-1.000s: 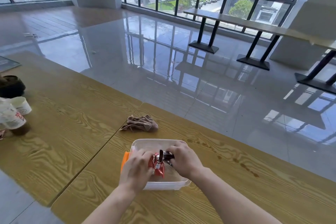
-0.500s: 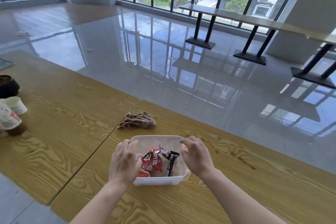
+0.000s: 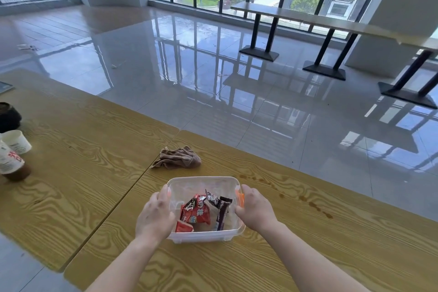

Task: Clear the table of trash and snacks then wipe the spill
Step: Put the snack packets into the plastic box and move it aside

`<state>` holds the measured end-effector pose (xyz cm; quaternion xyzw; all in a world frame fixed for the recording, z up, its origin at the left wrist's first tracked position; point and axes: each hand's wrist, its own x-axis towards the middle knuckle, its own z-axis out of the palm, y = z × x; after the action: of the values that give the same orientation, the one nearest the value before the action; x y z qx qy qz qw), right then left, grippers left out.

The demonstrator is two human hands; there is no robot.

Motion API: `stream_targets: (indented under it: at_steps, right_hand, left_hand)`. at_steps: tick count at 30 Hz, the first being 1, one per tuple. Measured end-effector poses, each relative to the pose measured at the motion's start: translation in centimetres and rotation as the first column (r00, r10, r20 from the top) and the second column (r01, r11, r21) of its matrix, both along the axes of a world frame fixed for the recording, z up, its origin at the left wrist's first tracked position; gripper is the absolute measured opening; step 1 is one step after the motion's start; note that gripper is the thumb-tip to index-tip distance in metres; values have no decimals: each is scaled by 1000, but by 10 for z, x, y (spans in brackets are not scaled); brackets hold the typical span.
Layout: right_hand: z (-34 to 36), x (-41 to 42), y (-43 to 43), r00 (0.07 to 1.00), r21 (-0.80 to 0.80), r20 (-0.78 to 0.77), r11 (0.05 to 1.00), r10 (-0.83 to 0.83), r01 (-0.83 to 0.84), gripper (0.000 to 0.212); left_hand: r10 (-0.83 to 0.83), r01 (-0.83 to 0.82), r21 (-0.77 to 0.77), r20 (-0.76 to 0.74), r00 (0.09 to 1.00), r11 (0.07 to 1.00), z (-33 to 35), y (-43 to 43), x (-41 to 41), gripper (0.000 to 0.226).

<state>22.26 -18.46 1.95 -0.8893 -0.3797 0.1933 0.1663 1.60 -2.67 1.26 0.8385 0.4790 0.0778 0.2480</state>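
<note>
From the head view, a clear plastic container [image 3: 203,208] sits on the near wooden table [image 3: 296,256], close to the person's edge and just right of the seam where 2 tabletops meet. The left hand [image 3: 155,217] clasps the container's left wall, fingers curled over the rim by an orange latch. The right hand [image 3: 254,211] grasps the right wall beside the other orange latch [image 3: 239,198]. So the box lies squarely between both hands, its long axis running away from the person toward the far table edge, open top facing up.

Inside it, a red snack packet [image 3: 196,212] leans tilted against a dark purple wrapper [image 3: 222,211], which stands nearly on end; a smaller red packet [image 3: 183,226] lies at the near left corner.

Beyond the container, a crumpled brown cloth [image 3: 179,157] rests on the seam. To the right, a trail of brown spill drops [image 3: 308,204] crosses the wood. At far left stand 2 paper cups [image 3: 14,149] and a dark bowl [image 3: 8,116].
</note>
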Motion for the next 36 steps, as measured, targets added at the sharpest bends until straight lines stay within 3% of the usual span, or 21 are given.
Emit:
stream_targets:
  at_steps: [10, 16, 21, 24, 28, 36]
  right_hand:
    - [-7, 3, 3, 999, 82, 53, 997, -2, -2, 26]
    - [3, 19, -22, 991, 157, 120, 987, -55, 36, 10]
    - [15, 34, -56, 979, 190, 152, 976, -133, 103, 21]
    - [22, 43, -82, 971, 191, 156, 970, -181, 151, 16]
    - [29, 57, -122, 951, 198, 156, 952, -265, 233, 15]
    - [40, 95, -209, 892, 194, 175, 903, -417, 384, 16]
  left_hand:
    - [-30, 27, 67, 46, 998, 997, 5, 1, 5, 55]
    - [-108, 93, 156, 86, 990, 983, 17, -8, 26, 51]
    - [-209, 186, 176, 122, 970, 967, 26, -27, 53, 42]
    - [-266, 239, 193, 127, 956, 951, 28, -43, 72, 45]
    - [-354, 323, 212, 127, 927, 922, 34, -69, 102, 24]
    - [-489, 454, 233, 119, 864, 860, 36, -134, 175, 30]
